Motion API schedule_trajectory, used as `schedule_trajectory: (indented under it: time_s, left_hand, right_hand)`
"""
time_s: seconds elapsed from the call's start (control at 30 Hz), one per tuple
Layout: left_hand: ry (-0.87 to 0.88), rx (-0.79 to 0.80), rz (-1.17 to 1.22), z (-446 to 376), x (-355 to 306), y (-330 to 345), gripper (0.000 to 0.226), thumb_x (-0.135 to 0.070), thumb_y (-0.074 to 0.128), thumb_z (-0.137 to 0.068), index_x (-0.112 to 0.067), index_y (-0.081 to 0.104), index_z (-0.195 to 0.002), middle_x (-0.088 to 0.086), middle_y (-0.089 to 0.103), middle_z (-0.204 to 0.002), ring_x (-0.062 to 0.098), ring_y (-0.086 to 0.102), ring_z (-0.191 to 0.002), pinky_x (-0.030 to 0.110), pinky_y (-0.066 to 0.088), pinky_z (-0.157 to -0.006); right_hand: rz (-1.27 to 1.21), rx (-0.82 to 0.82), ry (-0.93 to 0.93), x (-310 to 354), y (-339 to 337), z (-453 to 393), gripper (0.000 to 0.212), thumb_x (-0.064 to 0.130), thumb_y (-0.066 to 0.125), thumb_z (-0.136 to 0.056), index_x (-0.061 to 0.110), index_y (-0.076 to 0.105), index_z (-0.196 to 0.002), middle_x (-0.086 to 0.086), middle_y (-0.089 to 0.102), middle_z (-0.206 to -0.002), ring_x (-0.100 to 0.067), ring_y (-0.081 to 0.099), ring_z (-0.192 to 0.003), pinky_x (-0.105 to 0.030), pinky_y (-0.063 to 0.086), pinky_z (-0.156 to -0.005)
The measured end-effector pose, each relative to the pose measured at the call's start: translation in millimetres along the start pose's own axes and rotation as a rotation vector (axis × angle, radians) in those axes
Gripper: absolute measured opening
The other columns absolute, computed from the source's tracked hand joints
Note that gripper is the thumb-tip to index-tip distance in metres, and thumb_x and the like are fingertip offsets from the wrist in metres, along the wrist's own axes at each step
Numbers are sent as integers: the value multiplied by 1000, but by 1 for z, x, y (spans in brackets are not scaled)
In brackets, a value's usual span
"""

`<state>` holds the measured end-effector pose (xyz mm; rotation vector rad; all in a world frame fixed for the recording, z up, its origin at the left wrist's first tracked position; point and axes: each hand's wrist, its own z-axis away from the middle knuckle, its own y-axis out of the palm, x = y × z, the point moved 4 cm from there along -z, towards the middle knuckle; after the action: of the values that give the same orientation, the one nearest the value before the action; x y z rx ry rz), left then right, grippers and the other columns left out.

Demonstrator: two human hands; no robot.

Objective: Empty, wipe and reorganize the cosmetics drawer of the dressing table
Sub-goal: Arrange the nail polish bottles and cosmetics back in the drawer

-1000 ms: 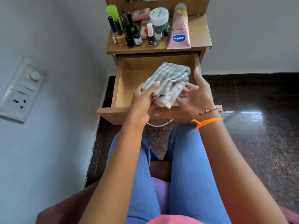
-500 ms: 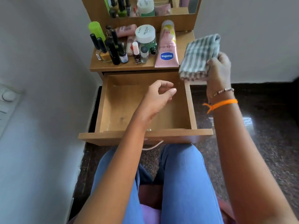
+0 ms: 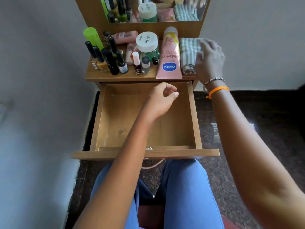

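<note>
The wooden drawer [image 3: 192, 116] of the dressing table is pulled out and holds nothing. A folded grey checked cloth [image 3: 187, 53] lies on the table top at the far right, beside a pink Vaseline tube [image 3: 170, 63]. My right hand [image 3: 208, 59] rests on the cloth's right side with its fingers spread and blurred. My left hand [image 3: 162, 100] hovers over the back of the drawer, fingers loosely curled, holding nothing. Several cosmetics stand on the top: a white-lidded jar [image 3: 146, 41], nail polish bottles [image 3: 137, 63], black tubes [image 3: 109, 61] and a green bottle [image 3: 92, 36].
A mirror [image 3: 153, 9] rises behind the table top and reflects the bottles and cloth. A white wall runs along the left, close to the drawer. Dark polished floor [image 3: 264, 123] lies to the right. My knees in blue jeans [image 3: 181, 192] sit just under the drawer front.
My right hand has carried the cloth from above the drawer to the table top and set it down beside the Vaseline tube. My left hand let go of the cloth and stays over the drawer.
</note>
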<state>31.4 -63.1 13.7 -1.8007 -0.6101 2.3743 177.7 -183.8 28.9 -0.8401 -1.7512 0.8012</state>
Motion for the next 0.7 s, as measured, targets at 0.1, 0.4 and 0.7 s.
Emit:
schedule_trajectory:
  time_s: [0.1,0.4,0.7]
  left_hand:
    - [-8,-63,8,-7,4,-3,15,-21,56,-92,-19,62,-107,-7,61,-106,6,55,-96,16,42,-71]
    - [-38,-106,22,-17,13,-8,14,-20,55,-92,-21,62,-104,-8,61,-103,5,56,-94,14,41,-68]
    - [-126,-266,113,-20,20,-14,22,-16,50,-93,-21,54,-114,-6,60,-92,15,62,-92,24,45,-73]
  right_hand:
    - [58,108,-150,9,21,8,42,16,35,-95,21,45,-136,-1,36,-150,-21,27,-141,-39,21,-116]
    - [79,222,-79,6,40,-16,44,16,31,-97,24,41,-140,3,31,-153,-17,24,-143,-35,14,-118]
    - [39,-78,-71,19,17,-6,35,14,38,-90,13,60,-117,-7,55,-128,-30,45,-118,-31,32,-100]
